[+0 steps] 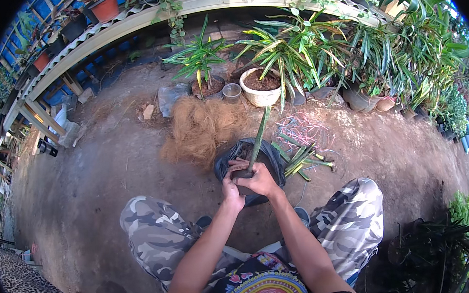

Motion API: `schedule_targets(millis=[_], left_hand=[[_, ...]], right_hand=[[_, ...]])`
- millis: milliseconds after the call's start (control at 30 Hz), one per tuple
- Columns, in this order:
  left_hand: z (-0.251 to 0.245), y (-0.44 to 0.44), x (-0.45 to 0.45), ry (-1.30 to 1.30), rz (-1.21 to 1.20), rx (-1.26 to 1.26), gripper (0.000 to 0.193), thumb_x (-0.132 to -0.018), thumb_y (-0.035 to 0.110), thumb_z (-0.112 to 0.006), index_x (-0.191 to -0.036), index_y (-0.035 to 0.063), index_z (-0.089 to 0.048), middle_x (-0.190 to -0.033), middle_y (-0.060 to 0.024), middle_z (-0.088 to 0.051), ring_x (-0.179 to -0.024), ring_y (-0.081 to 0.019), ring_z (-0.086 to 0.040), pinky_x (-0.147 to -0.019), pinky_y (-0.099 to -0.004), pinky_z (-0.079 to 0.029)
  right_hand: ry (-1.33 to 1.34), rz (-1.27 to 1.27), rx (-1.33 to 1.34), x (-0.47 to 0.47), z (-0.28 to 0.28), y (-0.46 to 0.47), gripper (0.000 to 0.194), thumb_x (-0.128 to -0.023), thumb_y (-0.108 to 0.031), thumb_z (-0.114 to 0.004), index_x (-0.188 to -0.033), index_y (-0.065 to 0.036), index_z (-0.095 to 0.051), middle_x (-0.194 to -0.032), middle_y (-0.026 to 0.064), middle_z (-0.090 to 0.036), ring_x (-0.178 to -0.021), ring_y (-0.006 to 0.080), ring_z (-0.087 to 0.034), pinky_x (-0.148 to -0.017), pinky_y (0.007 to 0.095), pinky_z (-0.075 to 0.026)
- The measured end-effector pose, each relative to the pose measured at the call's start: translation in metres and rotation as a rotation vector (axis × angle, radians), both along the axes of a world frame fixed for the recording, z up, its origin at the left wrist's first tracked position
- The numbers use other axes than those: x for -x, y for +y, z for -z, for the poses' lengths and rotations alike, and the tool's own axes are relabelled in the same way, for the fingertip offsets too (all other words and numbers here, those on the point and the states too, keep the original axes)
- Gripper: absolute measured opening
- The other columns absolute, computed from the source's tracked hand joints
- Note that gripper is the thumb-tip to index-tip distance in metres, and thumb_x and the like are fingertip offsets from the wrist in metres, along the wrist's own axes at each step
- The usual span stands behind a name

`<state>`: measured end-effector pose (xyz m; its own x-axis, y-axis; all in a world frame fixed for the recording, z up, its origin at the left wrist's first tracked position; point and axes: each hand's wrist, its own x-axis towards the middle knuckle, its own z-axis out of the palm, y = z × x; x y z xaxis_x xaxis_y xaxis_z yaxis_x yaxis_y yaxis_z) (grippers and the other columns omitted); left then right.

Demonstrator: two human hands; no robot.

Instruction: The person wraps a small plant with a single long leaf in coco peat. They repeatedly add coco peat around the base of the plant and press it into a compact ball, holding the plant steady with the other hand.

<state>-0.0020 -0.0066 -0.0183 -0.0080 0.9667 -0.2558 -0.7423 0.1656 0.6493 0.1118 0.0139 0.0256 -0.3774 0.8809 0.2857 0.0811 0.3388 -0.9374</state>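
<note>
A long green leaf cutting (pixel 260 137), like a snake plant's, stands tilted between my hands, a dark clump of what looks like soil (pixel 243 174) around its base. My left hand (pixel 231 187) cups the clump from the left. From the right, my right hand (pixel 260 181) presses against it, thumb across the front. Both are over a black plastic bag (pixel 278 159) with dark soil inside; my hands hide part of its opening. Several cut green leaf pieces (pixel 304 159) lie just right of the bag.
Brown coir-like fibre (pixel 202 126) is heaped beyond the bag. Tangled pink and blue plastic string (pixel 303 129) lies beyond the cut leaves. Farther off are a white pot (pixel 262 96), a clear plastic cup (pixel 231 92) and a planted dark pot (pixel 208 88). A raised plant shelf (pixel 202 3) spans the back.
</note>
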Motion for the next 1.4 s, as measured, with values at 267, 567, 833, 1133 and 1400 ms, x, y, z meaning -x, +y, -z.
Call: schedule_targets(millis=[267, 567, 833, 1133, 1400], left_hand=[[-0.003, 0.000, 0.000, 0.047, 0.076, 0.281, 0.032, -0.098, 0.032, -0.044, -0.114, 0.0121, -0.065, -0.114, -0.0035, -0.065, -0.105, -0.0176, -0.062, -0.090, -0.0368, -0.050], [-0.012, -0.001, -0.001, -0.230, -0.017, 0.289, 0.048, -0.099, 0.044, -0.031, -0.119, 0.0129, -0.062, -0.119, -0.0051, -0.065, -0.116, -0.0219, -0.058, -0.101, -0.0410, -0.044], [-0.025, 0.000, 0.003, -0.448, 0.051, 0.244, 0.053, -0.094, 0.051, -0.034, -0.116, 0.0119, -0.063, -0.120, -0.0087, -0.064, -0.118, -0.0246, -0.057, -0.105, -0.0420, -0.040], [-0.002, -0.001, -0.005, -0.112, -0.028, 0.389, 0.047, -0.104, 0.041, -0.023, -0.126, 0.0151, -0.055, -0.123, -0.0039, -0.061, -0.118, -0.0193, -0.057, -0.100, -0.0376, -0.045], [-0.013, -0.004, -0.001, -0.214, 0.035, 0.190, 0.057, -0.102, 0.049, -0.024, -0.117, 0.0123, -0.064, -0.121, -0.0044, -0.064, -0.121, -0.0218, -0.055, -0.105, -0.0408, -0.039]], right_hand=[[0.101, 0.227, 0.374, 0.003, -0.008, -0.006, 0.031, -0.096, -0.024, -0.059, -0.091, 0.004, -0.073, -0.096, 0.0106, -0.074, -0.083, 0.0154, -0.066, -0.080, 0.0279, -0.050], [0.106, 0.337, 0.114, 0.012, -0.013, -0.008, 0.035, -0.097, -0.027, -0.058, -0.099, 0.004, -0.073, -0.108, 0.0171, -0.070, -0.106, 0.0207, -0.063, -0.094, 0.0320, -0.046], [0.396, 0.611, 0.432, 0.028, -0.012, -0.016, 0.040, -0.098, -0.030, -0.056, -0.085, 0.003, -0.074, -0.084, 0.0112, -0.073, -0.076, 0.0154, -0.066, -0.076, 0.0291, -0.051], [-0.009, 0.281, 0.120, 0.006, -0.014, -0.012, 0.031, -0.089, -0.028, -0.065, -0.100, 0.000, -0.073, -0.109, 0.0162, -0.070, -0.105, 0.0270, -0.065, -0.096, 0.0343, -0.046], [0.350, 0.813, 0.817, 0.021, -0.023, -0.008, 0.045, -0.092, -0.040, -0.062, -0.091, 0.004, -0.073, -0.100, 0.0196, -0.072, -0.091, 0.0223, -0.069, -0.083, 0.0335, -0.051]])
